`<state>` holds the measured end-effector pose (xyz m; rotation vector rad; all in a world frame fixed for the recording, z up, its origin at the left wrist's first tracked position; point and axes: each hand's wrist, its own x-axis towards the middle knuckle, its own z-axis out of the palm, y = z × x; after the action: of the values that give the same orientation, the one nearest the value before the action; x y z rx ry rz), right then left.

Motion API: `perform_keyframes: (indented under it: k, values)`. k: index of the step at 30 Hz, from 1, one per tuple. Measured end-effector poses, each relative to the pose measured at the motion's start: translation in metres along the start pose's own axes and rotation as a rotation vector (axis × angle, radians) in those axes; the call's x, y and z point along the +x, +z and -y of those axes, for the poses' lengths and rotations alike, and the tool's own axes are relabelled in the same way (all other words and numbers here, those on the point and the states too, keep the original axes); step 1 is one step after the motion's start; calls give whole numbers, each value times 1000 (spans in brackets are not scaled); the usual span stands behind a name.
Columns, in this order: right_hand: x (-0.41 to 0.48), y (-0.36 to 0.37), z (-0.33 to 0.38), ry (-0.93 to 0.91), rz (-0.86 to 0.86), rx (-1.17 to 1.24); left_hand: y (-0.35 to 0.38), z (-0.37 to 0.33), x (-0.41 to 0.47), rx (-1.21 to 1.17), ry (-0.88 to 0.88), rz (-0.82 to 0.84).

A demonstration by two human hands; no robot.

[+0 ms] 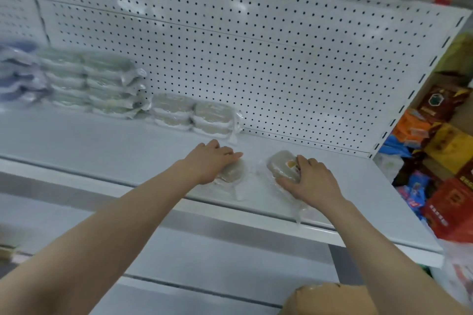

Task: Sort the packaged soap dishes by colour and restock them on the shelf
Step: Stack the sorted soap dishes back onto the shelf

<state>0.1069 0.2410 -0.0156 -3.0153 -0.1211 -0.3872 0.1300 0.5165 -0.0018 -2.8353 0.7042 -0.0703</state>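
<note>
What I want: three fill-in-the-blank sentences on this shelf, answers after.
The labelled pack lies under the ___ hand.
The far-left stack is ___.
The beige stack is ___ packs high.
Answers: right; blue; two.

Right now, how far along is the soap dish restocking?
Done: blue stack, green stacks and beige stacks sit sorted at the back. In hand: left hand rests on the left beige pack, right hand grips a labelled beige pack. Left, probably: adding both to the beige stacks.
</note>
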Motion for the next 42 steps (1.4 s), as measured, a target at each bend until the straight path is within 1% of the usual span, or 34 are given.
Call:
perform_keyframes:
  k: [4,6,8,10,12,13,14,15,16,17,19,20,23,25,27,30,33,35,37,42]
  values:
    - [5,3,7,-19,-5,-10,-5,-5,0,-178,-102,90]
    - [9,3,12,-33,1,-19,-5,-7,2,-303,-140,88]
    - [14,4,17,-45,5,-25,-2,-8,0,-421,-201,57]
    - [20,6,23,-65,-3,-24,5,-5,-4,-405,-211,1]
    - [25,8,28,-98,-7,-21,14,3,-10,-394,-173,-94]
    - [28,9,31,-118,-7,-16,17,10,-14,-442,-143,-138]
    - [31,10,35,-141,-6,-9,20,18,-17,-499,-117,-159]
    - [33,12,39,-162,-3,-2,21,25,-20,-550,-110,-146]
    - [36,13,43,-185,0,1,23,32,-24,-550,-127,-111]
    - [39,16,47,-207,4,1,25,39,-27,-477,-175,-68]
    - [45,20,55,-243,13,1,30,51,-31,-305,-309,3]
    - [48,22,59,-257,18,2,34,57,-32,-280,-382,20]
    - [56,27,69,-286,14,-2,42,73,-33,-330,-558,-7]
    - [64,26,73,-294,6,-5,45,85,-30,-342,-593,-32]
    - [76,23,74,-301,-19,-12,43,100,-28,-358,-564,-71]
    - [100,13,78,-306,-87,-15,34,132,-17,-380,-459,-186]
    - [128,4,89,-317,-150,-3,19,173,4,-308,-348,-304]
    - [148,-2,100,-319,-191,10,6,200,22,-248,-296,-350]
    - [168,-7,116,-323,-214,2,-5,225,40,-239,-247,-345]
    - [214,-12,153,-301,-158,-36,-17,264,89,-238,-117,-239]
